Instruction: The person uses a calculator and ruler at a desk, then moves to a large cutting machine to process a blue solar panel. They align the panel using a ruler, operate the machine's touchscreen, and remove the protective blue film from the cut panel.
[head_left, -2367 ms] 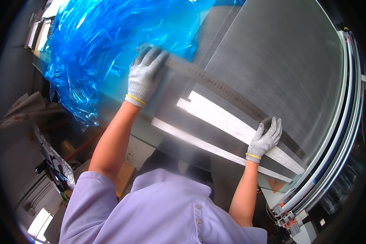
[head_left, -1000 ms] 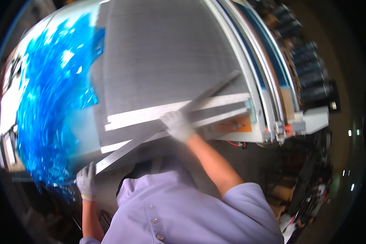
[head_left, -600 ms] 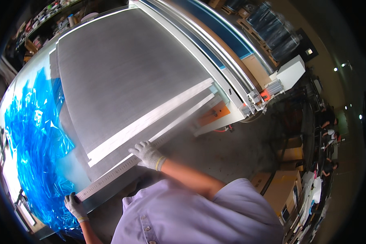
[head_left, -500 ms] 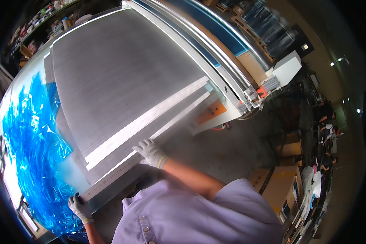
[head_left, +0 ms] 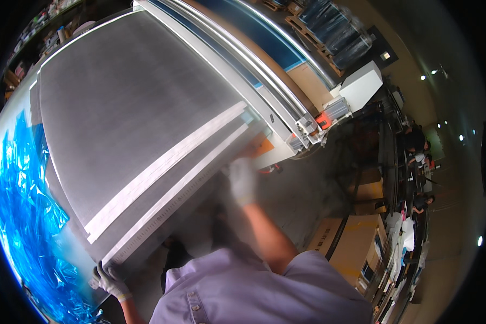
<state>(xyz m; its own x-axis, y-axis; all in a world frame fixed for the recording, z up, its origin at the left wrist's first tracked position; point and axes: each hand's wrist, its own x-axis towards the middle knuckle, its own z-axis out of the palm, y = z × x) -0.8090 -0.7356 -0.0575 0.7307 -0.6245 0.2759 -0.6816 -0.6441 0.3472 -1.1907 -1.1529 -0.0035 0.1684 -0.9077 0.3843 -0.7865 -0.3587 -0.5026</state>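
L gloved hand [head_left: 107, 279] fingers curled, gripping near end of long metal ruler [head_left: 183, 202] on grey mesh table [head_left: 129, 102]. R gloved hand [head_left: 242, 181] blurred; finger state can't tell.

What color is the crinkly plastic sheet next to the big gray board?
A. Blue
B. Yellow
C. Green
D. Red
A. The crinkly plastic sheet beside the big gray board is bright blue, and the gloved left hand grips a long ruler's end right beside it.
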